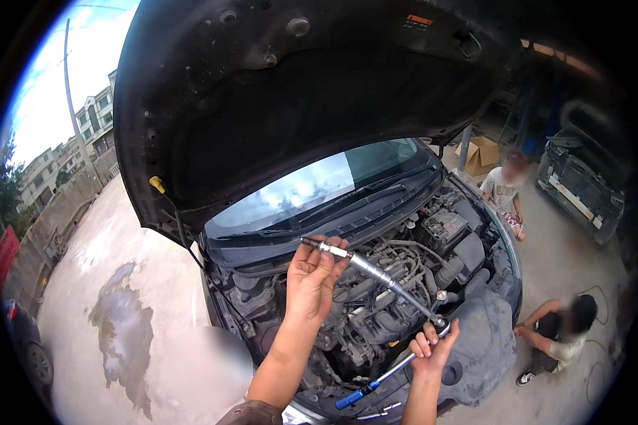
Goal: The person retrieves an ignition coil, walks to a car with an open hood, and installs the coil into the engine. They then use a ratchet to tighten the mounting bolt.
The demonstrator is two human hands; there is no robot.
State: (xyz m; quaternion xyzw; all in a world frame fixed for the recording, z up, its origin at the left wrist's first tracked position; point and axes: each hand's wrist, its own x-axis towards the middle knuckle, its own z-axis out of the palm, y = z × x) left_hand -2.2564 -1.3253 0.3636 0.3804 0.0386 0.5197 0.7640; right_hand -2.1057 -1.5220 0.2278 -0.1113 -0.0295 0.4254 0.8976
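Observation:
Above the open engine bay, my left hand pinches a spark plug between thumb and fingers. The plug sits at the end of a silver socket with a long extension, which slants down to the right. At the extension's other end, my right hand is closed round the head of a ratchet wrench. Its blue handle points down and left, over the front of the car. A few small silver pieces lie on the front edge below the handle, too small to name.
A raised black hood hangs overhead, with a prop rod at left. The battery and a dark plastic cover fill the bay's right side. Two people are at the right, near another car and a cardboard box.

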